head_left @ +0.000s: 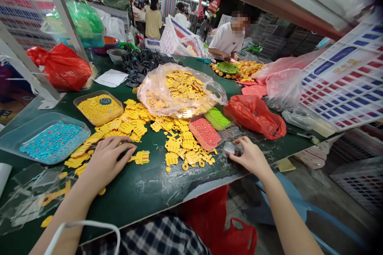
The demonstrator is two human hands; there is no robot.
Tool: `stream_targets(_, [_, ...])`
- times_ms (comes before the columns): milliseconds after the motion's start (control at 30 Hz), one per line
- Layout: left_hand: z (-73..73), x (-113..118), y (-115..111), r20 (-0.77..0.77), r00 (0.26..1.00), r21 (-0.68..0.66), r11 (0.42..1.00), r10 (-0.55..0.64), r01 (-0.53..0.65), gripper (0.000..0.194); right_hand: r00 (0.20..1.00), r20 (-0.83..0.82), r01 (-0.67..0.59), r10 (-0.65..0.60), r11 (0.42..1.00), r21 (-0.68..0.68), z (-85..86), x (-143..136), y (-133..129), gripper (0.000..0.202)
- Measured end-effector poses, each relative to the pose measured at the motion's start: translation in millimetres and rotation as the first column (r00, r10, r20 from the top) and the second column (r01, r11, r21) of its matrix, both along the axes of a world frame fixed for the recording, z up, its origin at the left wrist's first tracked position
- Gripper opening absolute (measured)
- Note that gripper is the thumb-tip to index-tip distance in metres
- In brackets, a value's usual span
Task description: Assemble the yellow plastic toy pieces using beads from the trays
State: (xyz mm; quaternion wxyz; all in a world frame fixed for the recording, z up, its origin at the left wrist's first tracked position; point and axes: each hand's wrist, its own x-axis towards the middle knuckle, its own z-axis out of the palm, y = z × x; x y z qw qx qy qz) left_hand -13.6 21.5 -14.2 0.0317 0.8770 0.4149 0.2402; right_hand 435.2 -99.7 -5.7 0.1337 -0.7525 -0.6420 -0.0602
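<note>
Between the thumb and fingers of my left hand (111,160) is the end of a yellow plastic piece (141,157) with small coloured beads in its slots. It lies on the green table (149,191). At the right, my right hand (247,154) grips a small clear plastic piece (229,148) beside the tray of red beads (206,133). Green beads (217,118) sit in a tray behind the red ones. Loose yellow pieces (187,143) spread between my hands, below an open clear bag (155,95) of similar pieces. Yellow beads (98,107) and blue beads (54,140) fill trays at the left.
Clear plastic sheets (44,183) lie at the lower left. A red bag (254,115) rests right of the trays. A metal post (67,12) stands at the left and a white basket (344,75) leans at the right. Across the table sits a person (227,38).
</note>
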Motion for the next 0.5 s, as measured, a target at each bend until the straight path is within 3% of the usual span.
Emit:
stream_targets(133, [4.9, 1.9, -2.7, 0.051, 0.999, 0.003, 1.0, -0.007, 0.007, 0.042, 0.994, 0.107, -0.05, 0.032, 0.984, 0.172, 25.3, -21.9, -21.7, 0.026])
stream_targets(267, [12.2, 7.9, -7.6, 0.098, 0.994, -0.049, 0.997, -0.052, 0.057, 0.038, 0.965, 0.026, -0.259, 0.262, 0.929, 0.265, 53.0, -75.3, -29.5, 0.021])
stream_targets(367, [19.6, 10.7, -13.0, 0.129, 0.987, -0.12, 0.987, -0.091, 0.107, 0.035, 0.873, -0.037, -0.454, 0.486, 0.838, 0.302, 60.0, -125.9, -13.1, 0.023])
stream_targets(500, [28.0, 9.4, -20.7, 0.202, 0.966, -0.275, 0.937, -0.161, 0.214, 0.041, 0.704, -0.186, -0.653, 0.686, 0.727, 0.211, 49.7, -185.7, 26.9, 0.023])
